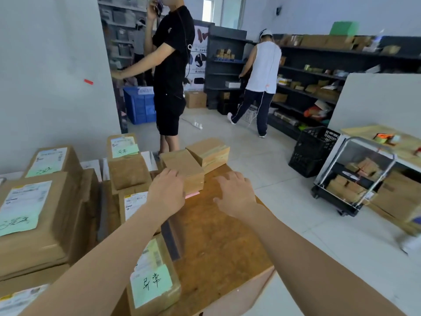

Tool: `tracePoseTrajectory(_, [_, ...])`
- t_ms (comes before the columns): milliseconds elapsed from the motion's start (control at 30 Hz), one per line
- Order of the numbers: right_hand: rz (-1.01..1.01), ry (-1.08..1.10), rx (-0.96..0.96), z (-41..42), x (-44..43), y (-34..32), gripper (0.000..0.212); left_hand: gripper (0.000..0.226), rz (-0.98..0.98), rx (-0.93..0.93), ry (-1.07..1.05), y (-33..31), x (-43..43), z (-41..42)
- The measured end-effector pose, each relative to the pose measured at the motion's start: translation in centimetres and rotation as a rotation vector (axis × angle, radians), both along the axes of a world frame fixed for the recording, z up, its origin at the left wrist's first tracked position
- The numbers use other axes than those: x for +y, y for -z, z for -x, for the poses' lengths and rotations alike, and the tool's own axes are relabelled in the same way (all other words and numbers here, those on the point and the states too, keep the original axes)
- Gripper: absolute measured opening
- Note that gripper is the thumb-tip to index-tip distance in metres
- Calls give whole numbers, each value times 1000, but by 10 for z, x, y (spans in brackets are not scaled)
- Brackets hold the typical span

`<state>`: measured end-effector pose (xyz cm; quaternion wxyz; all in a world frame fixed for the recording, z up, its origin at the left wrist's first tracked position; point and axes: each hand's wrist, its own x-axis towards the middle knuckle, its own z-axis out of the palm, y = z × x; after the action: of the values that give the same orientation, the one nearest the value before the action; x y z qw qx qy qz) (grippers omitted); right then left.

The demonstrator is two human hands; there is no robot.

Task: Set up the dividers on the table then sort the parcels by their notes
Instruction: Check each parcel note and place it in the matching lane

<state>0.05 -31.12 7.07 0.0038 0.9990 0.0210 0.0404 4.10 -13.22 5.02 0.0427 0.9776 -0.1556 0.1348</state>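
Note:
Brown cardboard parcels crowd the left half of a wooden table (216, 238). Several carry shipping labels and green handwritten notes, such as the near parcel (155, 277) and the big parcel (34, 215) at far left. A plain parcel (184, 165) lies at the far middle with a pink note (192, 194) sticking out under it. Another plain parcel (210, 151) sits behind it. My left hand (167, 190) hovers with relaxed fingers at the plain parcel's near edge. My right hand (235, 192) is spread over bare wood to its right, holding nothing.
A person in black (170, 71) stands just beyond the table's far edge. Another person in white (262, 80) walks by dark shelves (319, 71). A black crate (314, 151) and a trolley (355, 176) with boxes stand on the floor to the right.

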Motion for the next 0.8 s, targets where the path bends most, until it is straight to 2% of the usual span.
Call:
tracePoseTrajectory(433, [-42, -30, 133, -116, -39, 34, 55, 43, -6, 157, -72, 47, -46, -101])
tracePoseTrajectory(667, [-70, -119, 212, -166, -44, 62, 50, 44, -15, 274, -187, 77, -45, -141])
tracePoseTrajectory(800, [-92, -180, 282, -196, -47, 81, 57, 50, 47, 357, -296, 93, -48, -156])
